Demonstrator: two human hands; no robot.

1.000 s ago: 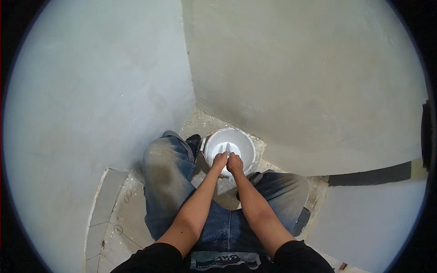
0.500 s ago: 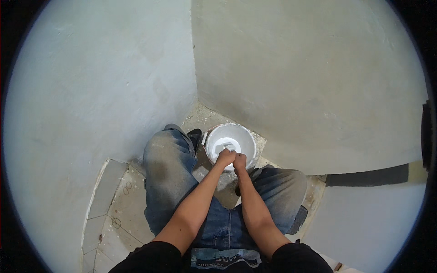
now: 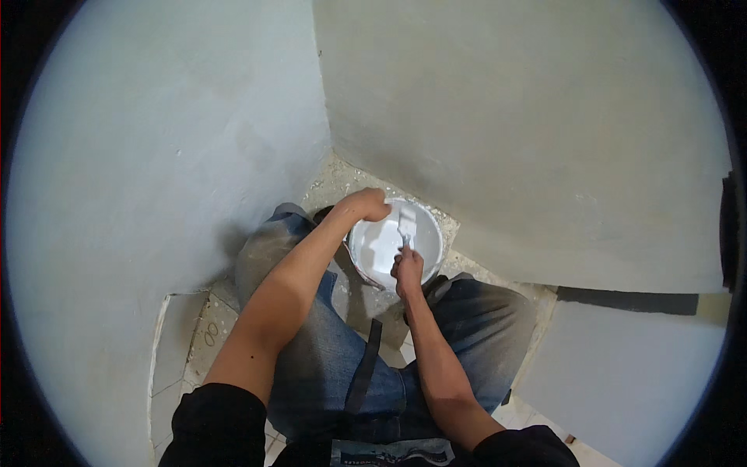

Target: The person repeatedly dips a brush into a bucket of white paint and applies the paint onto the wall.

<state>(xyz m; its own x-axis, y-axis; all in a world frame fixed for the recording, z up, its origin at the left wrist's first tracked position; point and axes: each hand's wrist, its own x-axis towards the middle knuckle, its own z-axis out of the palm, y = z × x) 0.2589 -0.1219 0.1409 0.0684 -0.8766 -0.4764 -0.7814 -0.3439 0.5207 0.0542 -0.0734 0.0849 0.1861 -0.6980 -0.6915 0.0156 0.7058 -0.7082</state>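
A round white bucket [image 3: 433,243] with white paint [image 3: 380,247] inside stands on the floor between my legs, near the corner. My left hand [image 3: 366,204] is closed on the far left part of its rim. Over the bucket's right side, my right hand [image 3: 408,271] grips the handle of a paintbrush [image 3: 407,223]. The brush's white-coated head points away from me, above the bucket's opening; whether it touches the inner wall I cannot tell.
A pale bluish wall [image 3: 179,156] on the left meets a greyish wall [image 3: 498,140] on the right just beyond the bucket. Paint specks mark the floor [image 3: 331,180]. Lower right, a dark strip [image 3: 622,300] runs along the wall. My bent knees flank the bucket.
My hands were together over the bucket's near side. Now my left hand has moved away to the far left rim, and the brush shows clearly in my right hand.
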